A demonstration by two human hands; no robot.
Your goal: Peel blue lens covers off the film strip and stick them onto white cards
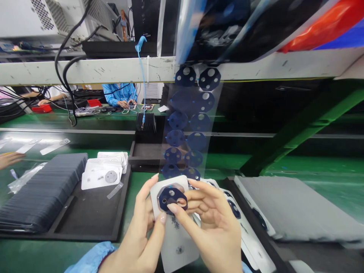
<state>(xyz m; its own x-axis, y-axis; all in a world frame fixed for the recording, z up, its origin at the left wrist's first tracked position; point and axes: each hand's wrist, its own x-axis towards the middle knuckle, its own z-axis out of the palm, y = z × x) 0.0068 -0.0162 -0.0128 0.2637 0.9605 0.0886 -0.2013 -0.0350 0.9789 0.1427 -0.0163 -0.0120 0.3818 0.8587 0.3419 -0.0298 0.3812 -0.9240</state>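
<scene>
A white phone back cover (179, 242) stands tilted up before me, gripped along its left edge by my left hand (139, 231). Over the camera area at its top lies a dark blue octagonal sticker (165, 198) with round holes. My right hand (217, 220) pinches the sticker's right side, thumb in front and fingers behind; whether it is fully stuck down I cannot tell. Just beyond my hands hangs a clear sheet (184, 131) of similar blue stickers in two columns. More white covers with blue stickers (234, 208) lie overlapping behind my right hand, partly hidden.
At left, a black tray (91, 216) holds a row of dark panels (42, 189) and a pile of white covers (102, 172). Grey padding (301, 204) lies at right. A white shelf beam (113, 72) crosses above. A co-worker's hand (10, 159) reaches in at far left.
</scene>
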